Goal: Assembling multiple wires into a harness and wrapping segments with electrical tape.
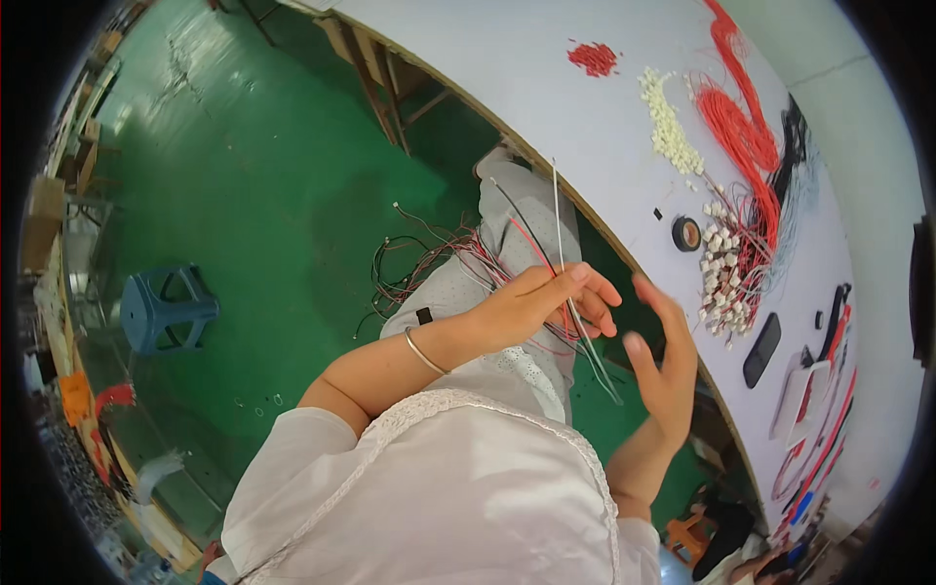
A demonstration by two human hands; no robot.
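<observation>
My left hand (561, 297) is closed around a few thin wires (557, 210), one white, one black and one red. Their upper ends stick up past my thumb, and the lower ends hang below my fingers. Just to the right, my right hand (665, 366) is held apart from them, thumb and fingers spread, with nothing seen between them. Across my lap lies a loose bundle of red, black and white wires (473, 255), some with small connectors at their ends. A small black piece (424, 316) rests on my trouser leg near my left wrist.
On the white table (526, 58) at right lie red pieces (593, 59), pale connector housings (673, 136), red wire bundles (736, 122), wires with white connectors (721, 268), a roll of black tape (686, 233) and a phone (761, 351). A blue stool (168, 308) stands on the green floor (263, 175).
</observation>
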